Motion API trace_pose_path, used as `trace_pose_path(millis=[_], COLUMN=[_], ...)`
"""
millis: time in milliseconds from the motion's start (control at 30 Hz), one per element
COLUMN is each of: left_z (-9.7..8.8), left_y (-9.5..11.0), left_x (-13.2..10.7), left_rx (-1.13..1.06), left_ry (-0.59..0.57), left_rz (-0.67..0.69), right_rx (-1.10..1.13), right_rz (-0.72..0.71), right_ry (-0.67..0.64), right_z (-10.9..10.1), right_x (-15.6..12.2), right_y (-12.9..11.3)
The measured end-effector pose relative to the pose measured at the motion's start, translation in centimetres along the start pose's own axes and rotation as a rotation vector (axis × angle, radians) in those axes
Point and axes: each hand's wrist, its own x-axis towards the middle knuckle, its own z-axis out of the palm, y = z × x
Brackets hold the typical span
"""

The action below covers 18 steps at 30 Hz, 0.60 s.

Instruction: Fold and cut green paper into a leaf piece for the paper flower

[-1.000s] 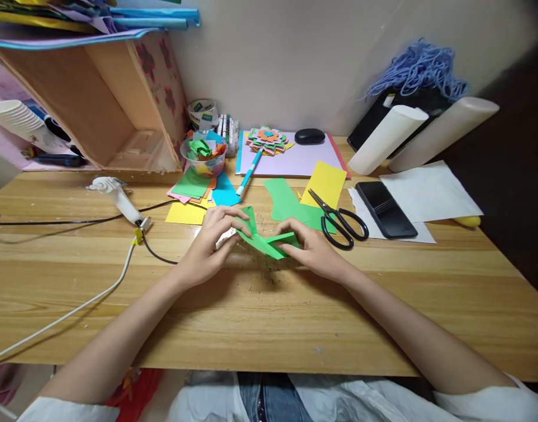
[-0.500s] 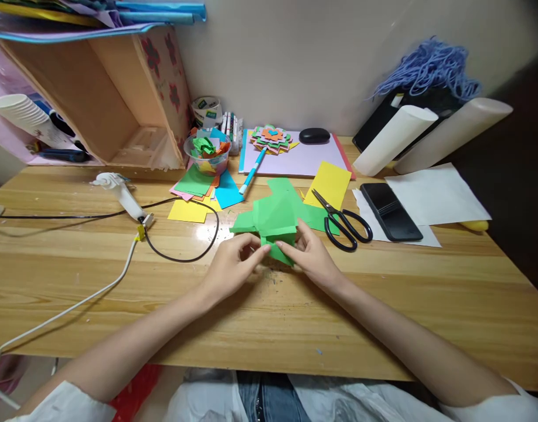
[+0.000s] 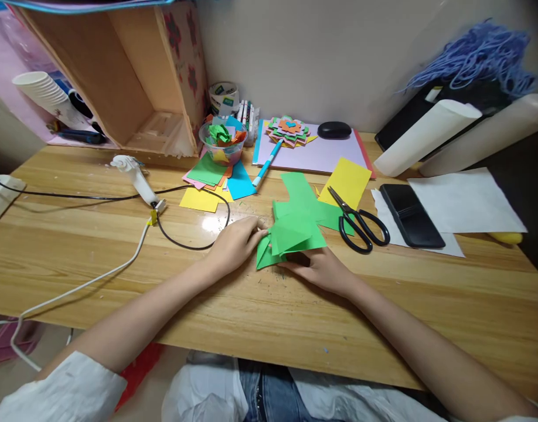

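Between my hands is a folded green paper (image 3: pixel 295 231), with several flaps sticking out in different directions. My left hand (image 3: pixel 236 243) pinches its left edge between thumb and fingers. From below and to the right, my right hand (image 3: pixel 319 266) grips the near part, its fingers partly hidden under the paper. Just right of the paper lie black-handled scissors (image 3: pixel 361 225), blades pointing away and to the left, partly over a green flap and close to a yellow sheet (image 3: pixel 346 179).
A glue gun (image 3: pixel 139 184) with cables lies left. Behind are coloured paper squares (image 3: pixel 205 170), a tub of scraps (image 3: pixel 225 155), a blue marker (image 3: pixel 268 164) and a layered paper flower (image 3: pixel 289 130). A phone (image 3: pixel 412 215) rests on white paper at right.
The green paper has turned in my hands, and its near flap now points left. My right hand has moved beneath it. The view has shifted slightly.
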Motion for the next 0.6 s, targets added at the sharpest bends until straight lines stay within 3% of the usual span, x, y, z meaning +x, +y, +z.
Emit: trace_pose_path(millis=[133, 267, 500, 600], left_z=[-0.1, -0.9, -1.2, -1.4], left_y=[0.4, 0.5, 0.0, 0.2], left_x=[-0.4, -0.7, -0.7, -0.8], left_rx=[0.005, 0.003, -0.042, -0.081], left_ry=[0.046, -0.038, -0.109, -0.144], left_rz=[-0.009, 0.056, 0.042, 0.006], right_rx=[-0.004, 0.016, -0.191, -0.166], right_rz=[-0.012, 0.050, -0.182, -0.141], right_ry=[0.058, 0.094, 0.153, 0.142], right_z=[0.5, 0.7, 0.3, 0.1], right_x=[0.1, 0.1, 0.3, 0.6], right_y=[0.5, 0.5, 1.1, 0.8])
